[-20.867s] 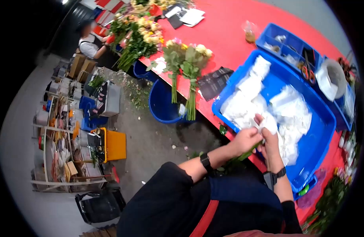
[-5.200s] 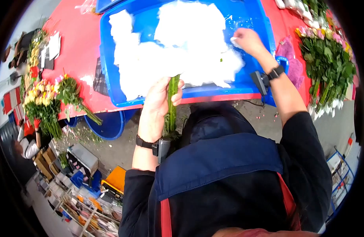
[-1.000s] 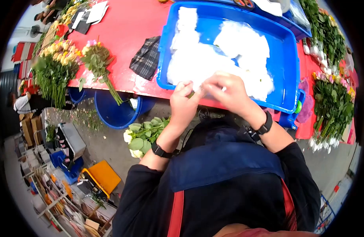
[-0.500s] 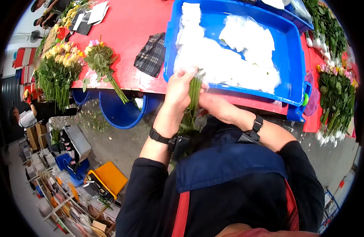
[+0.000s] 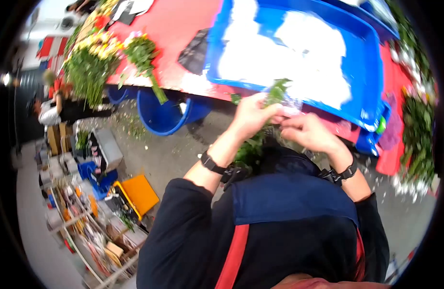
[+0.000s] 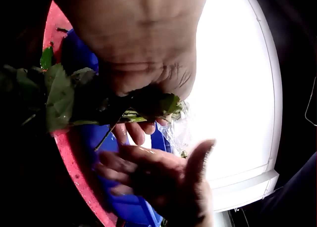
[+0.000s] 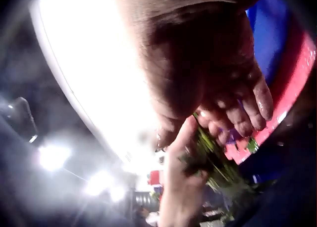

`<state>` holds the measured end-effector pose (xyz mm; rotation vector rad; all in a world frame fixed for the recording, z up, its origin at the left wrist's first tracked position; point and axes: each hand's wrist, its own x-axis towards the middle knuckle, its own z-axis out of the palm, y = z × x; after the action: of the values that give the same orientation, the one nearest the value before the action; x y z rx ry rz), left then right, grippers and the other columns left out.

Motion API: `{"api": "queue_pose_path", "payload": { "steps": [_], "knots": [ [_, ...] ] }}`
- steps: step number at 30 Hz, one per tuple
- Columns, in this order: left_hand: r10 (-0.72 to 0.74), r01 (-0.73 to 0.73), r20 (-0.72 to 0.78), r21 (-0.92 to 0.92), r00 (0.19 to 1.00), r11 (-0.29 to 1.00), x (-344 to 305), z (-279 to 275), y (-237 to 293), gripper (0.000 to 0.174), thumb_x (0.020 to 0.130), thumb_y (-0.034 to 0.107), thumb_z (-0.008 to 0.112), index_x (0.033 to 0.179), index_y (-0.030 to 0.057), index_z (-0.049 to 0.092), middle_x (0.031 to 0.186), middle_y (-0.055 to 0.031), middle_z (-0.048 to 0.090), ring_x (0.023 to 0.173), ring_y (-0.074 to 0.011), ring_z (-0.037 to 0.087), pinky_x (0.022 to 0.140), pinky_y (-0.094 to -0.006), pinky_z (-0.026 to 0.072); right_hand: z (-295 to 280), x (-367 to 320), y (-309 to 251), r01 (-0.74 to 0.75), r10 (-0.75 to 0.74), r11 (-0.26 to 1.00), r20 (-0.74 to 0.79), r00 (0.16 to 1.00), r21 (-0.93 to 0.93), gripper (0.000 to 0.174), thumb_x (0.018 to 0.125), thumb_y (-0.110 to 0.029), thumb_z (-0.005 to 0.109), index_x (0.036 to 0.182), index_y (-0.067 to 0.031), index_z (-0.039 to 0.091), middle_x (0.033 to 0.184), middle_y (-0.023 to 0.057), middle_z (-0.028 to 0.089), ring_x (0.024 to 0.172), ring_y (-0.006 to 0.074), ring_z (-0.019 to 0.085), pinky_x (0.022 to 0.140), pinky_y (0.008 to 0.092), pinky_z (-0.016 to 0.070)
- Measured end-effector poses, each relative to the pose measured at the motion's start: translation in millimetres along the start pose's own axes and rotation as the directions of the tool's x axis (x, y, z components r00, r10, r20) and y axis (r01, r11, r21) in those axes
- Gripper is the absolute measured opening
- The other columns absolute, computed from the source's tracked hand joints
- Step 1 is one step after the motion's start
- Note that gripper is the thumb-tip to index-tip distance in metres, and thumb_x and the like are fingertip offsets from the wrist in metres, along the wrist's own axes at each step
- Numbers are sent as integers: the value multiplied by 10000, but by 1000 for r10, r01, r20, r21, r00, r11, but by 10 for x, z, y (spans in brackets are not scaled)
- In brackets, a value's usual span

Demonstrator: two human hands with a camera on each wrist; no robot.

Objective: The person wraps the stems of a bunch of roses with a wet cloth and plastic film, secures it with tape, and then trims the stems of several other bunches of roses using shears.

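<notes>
Counter (image 5: 178, 24): red top, spans the upper frame. Lying on it, left to right:
- large yellow flower bunch (image 5: 89, 55), stems overhanging the near edge
- smaller green bunch (image 5: 144, 53) just beside it, also overhanging
- dark checked cloth (image 5: 195, 45)
- blue tray (image 5: 373, 72) just beside the cloth, close to the near edge
- purple piece (image 5: 393, 132), blurred
- more flowers (image 5: 417, 130) at the right end

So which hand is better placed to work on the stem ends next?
Right, probably. The left hand grips the stem bunch and is tied up; the right hand sits beside the stem ends, fingers loose.
</notes>
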<state>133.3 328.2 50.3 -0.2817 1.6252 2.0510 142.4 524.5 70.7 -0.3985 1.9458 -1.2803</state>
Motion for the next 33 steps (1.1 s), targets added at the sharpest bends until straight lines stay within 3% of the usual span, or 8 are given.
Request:
{"api": "queue_pose_path", "payload": {
  "steps": [4,6,8,12,20,24,28,33],
  "knots": [
    [10,-17,32,232,999,972,-44,547,-95,178,845,17,640,1016,-32,646,773,-51,649,609,-92,596,544,-219,478,-195,-475,455,299,178,730,-593,785,615,430,894,-182,631,1220,73,514,930,116,677,823,182,641,782,296,507],
    [-2,-22,96,244,995,970,-53,862,-173,283,856,18,637,1125,-14,555,839,-53,626,606,-99,564,528,-229,454,-217,-719,291,345,11,607,-442,897,716,368,879,-130,637,1170,66,525,915,79,666,860,181,631,747,286,506],
    [8,-26,105,171,994,985,-91,1146,-245,382,849,2,628,1208,-17,497,861,-53,610,603,-99,552,522,-232,450,-97,-809,722,205,133,786,-484,865,583,222,860,-117,622,1027,30,620,894,109,677,747,232,636,699,325,507],
    [-182,131,397,152,900,980,-157,1521,-295,366,856,123,652,1187,50,515,762,-6,543,549,-69,477,470,-202,377,50,-1169,1113,49,-439,851,-657,613,-523,118,801,-113,545,792,-27,626,747,163,642,661,341,608,618,405,499],
    [50,-145,147,759,988,635,-196,2250,-975,281,840,281,692,924,14,681,716,-35,656,673,-68,576,648,-267,483,-42,-2128,1507,-94,-111,902,-436,893,-422,221,808,-238,581,875,-48,674,821,162,656,824,346,644,730,451,513],
    [70,-287,287,841,955,458,-152,2381,-1335,314,840,305,621,914,1,641,764,-203,662,754,-336,669,704,-396,505,-695,-2527,2010,-371,63,924,-919,390,-94,282,809,-336,655,849,-65,720,805,155,683,760,311,672,686,402,520],
    [-144,-344,368,924,919,167,-97,2725,-1688,330,785,290,618,883,-25,623,790,-266,623,804,-408,634,718,-442,497,-956,-2285,2417,-33,90,996,-777,623,89,260,743,-236,701,862,-5,708,764,148,690,703,224,673,670,340,517],
    [-134,-454,524,819,841,350,167,3016,-1992,372,782,337,632,847,-28,670,819,-264,643,877,-400,636,747,-458,501,-350,-3009,1701,6,-13,1000,-717,697,-12,181,780,-194,647,782,-17,684,697,165,604,692,265,637,666,339,503]
  ]
}}
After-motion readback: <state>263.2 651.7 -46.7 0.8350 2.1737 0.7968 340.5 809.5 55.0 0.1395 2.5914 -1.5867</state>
